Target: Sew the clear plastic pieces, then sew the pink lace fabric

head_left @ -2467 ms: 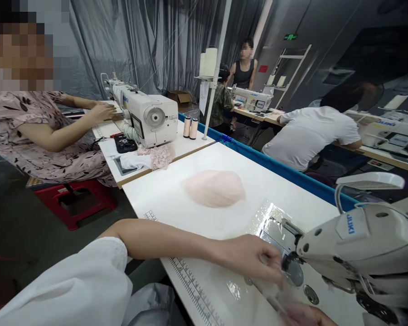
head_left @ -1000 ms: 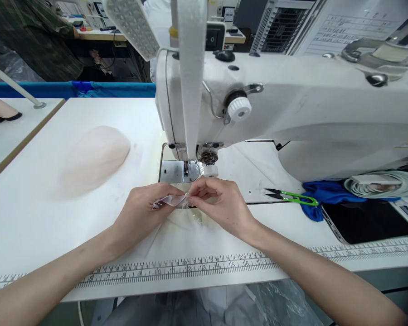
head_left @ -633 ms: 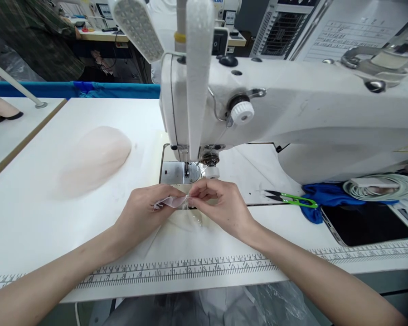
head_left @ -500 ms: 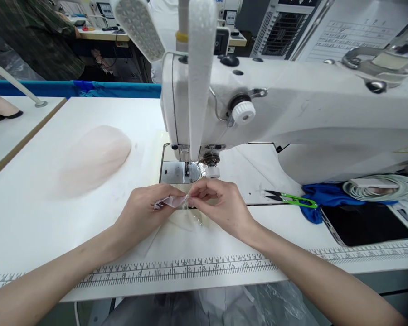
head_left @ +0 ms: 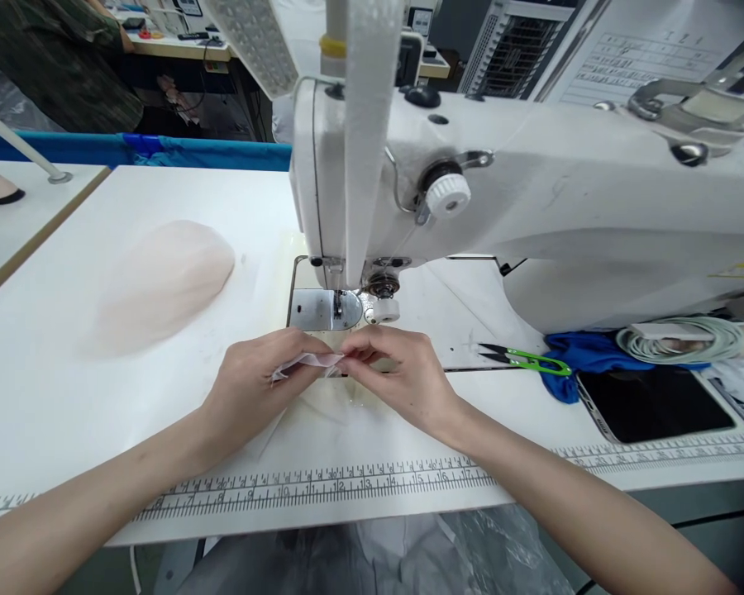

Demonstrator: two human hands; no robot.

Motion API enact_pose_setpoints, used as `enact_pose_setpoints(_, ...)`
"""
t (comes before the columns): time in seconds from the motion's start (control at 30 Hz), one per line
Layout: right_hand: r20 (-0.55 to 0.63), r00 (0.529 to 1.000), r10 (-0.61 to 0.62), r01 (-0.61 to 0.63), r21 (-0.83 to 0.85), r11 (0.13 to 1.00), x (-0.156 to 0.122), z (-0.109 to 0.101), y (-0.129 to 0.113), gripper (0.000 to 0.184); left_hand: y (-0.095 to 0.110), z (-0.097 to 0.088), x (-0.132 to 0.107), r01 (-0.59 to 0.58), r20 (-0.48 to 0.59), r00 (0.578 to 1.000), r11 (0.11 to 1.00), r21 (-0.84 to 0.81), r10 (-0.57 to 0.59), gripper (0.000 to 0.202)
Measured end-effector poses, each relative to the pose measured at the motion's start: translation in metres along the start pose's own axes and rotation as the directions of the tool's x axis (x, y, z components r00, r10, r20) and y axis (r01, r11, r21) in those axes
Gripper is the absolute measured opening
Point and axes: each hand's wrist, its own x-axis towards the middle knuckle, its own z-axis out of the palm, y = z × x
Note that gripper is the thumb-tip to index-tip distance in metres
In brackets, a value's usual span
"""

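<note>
My left hand (head_left: 257,384) and my right hand (head_left: 397,372) meet just in front of the needle plate (head_left: 316,310) of a white sewing machine (head_left: 533,190). Between their fingertips both pinch a small pale pink fabric piece (head_left: 307,362), which is held a little above the white table (head_left: 99,397). The presser foot (head_left: 338,304) stands right behind the fabric. A pile of pale pink fabric (head_left: 161,281) lies on the table to the left of my hands.
Green thread snips (head_left: 524,359) lie right of the needle plate, beside a blue cloth (head_left: 586,355), a dark phone (head_left: 651,405) and a coiled cable (head_left: 682,339). A printed ruler (head_left: 322,483) runs along the table's front edge. A blue divider (head_left: 161,151) borders the back.
The view swung from the left side of the room to the sewing machine. Over the last second my hands stay pinched on the fabric piece, almost still; the view shifted slightly.
</note>
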Motion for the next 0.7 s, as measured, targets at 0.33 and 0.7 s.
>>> enact_pose_setpoints(0.33,0.187,0.744,-0.642,0.604,-0.600,0.524,-0.008,-0.015,0.002,0.022,0.003,-0.001,-0.003,-0.074,0.081,0.994,0.997,-0.004,0.074,0.016)
enact_pose_setpoints(0.7,0.304,0.763,-0.570,0.633,-0.529,0.565,-0.012,-0.015,-0.008,0.021,0.003,-0.003,-0.010,-0.027,0.159,0.987,0.999,0.020,0.023,0.015)
